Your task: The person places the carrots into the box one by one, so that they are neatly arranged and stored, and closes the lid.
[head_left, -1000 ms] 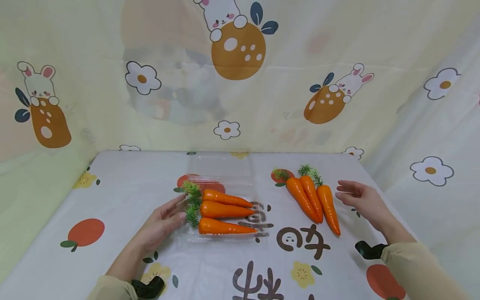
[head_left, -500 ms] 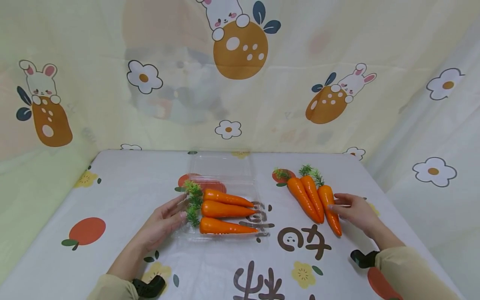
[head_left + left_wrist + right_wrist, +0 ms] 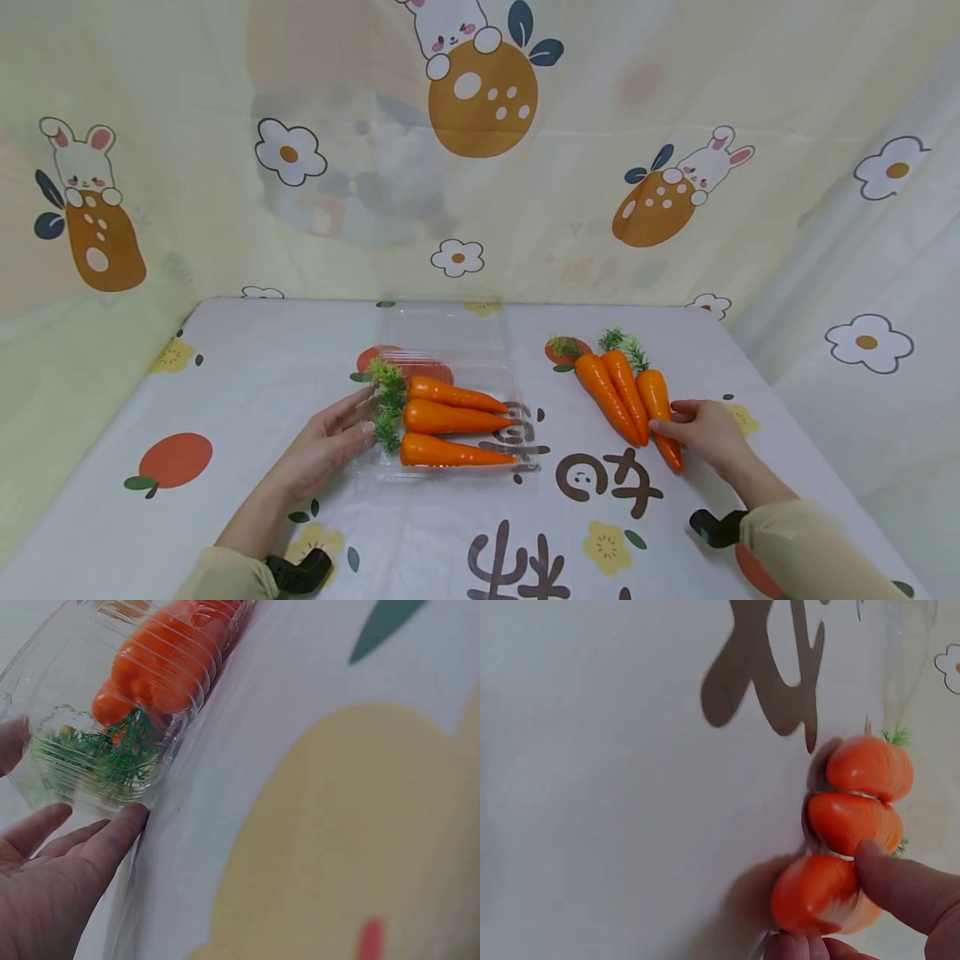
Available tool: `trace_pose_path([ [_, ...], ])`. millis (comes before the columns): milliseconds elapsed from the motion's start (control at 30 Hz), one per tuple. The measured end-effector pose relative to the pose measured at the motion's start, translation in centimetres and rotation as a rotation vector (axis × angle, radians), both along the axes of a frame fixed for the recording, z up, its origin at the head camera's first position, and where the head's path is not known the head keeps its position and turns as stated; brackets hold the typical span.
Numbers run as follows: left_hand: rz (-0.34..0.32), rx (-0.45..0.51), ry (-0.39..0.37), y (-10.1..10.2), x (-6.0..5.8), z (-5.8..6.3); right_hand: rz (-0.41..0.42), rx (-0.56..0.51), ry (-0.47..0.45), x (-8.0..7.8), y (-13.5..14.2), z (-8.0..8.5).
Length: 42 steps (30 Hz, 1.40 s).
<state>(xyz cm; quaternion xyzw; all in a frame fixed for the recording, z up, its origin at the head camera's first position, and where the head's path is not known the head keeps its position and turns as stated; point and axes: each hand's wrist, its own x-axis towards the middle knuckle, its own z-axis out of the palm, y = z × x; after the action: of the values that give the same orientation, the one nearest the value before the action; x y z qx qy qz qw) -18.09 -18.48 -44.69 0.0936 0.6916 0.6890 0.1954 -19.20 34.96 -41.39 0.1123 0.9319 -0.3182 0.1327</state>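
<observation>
My right hand (image 3: 708,435) pinches the rightmost orange carrot (image 3: 653,390), thumb on its left side and fingers on its right. In the right wrist view that carrot (image 3: 804,894) sits between thumb and fingertips. Two more carrots, one long (image 3: 600,392) and one beside it (image 3: 621,373), lie just left of it, green tops pointing away. My left hand (image 3: 324,446) rests with loosely extended fingers at the left end of a clear plastic box (image 3: 438,329), lid folded back. Inside lie three carrots (image 3: 453,418) with leafy ends toward that hand. Its fingertips (image 3: 133,816) meet the box's end wall.
A white printed cloth (image 3: 255,367) covers the table. Behind and at both sides hangs a pale curtain (image 3: 360,275) with rabbit and flower prints. Black wrist devices (image 3: 300,572) sit by both sleeves.
My right hand has come in leftward and closed its thumb and fingers around the rightmost carrot. The left hand and box have stayed put.
</observation>
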Motion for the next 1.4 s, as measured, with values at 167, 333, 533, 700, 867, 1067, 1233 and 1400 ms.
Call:
trace_pose_path([
  [167,-0.005,0.004,0.005,0.0,0.0,0.0,-0.037,0.005,-0.006,-0.1,-0.3,0.1],
  [333,-0.009,0.007,0.009,-0.1,0.0,-0.1,-0.052,-0.014,-0.009,0.0,0.0,0.2],
  [533,-0.013,0.010,0.012,-0.1,0.0,-0.2,-0.064,-0.076,0.016,0.2,1.3,1.1],
  [700,-0.012,0.009,0.012,0.0,0.0,-0.1,-0.004,-0.123,0.068,0.4,2.5,1.8],
  [867,-0.010,0.007,0.011,0.0,0.0,0.0,0.102,-0.195,0.149,0.6,2.8,2.4],
  [1067,-0.006,0.004,0.012,-0.1,0.0,-0.1,0.178,-0.289,0.198,0.7,1.5,3.6],
  [1233,-0.009,0.005,0.014,-0.1,-0.1,-0.2,0.256,-0.385,0.215,0.7,-0.2,4.6],
  [1400,-0.008,0.004,0.012,-0.1,-0.1,-0.2,0.359,-0.464,0.214,0.2,-2.6,5.4],
])
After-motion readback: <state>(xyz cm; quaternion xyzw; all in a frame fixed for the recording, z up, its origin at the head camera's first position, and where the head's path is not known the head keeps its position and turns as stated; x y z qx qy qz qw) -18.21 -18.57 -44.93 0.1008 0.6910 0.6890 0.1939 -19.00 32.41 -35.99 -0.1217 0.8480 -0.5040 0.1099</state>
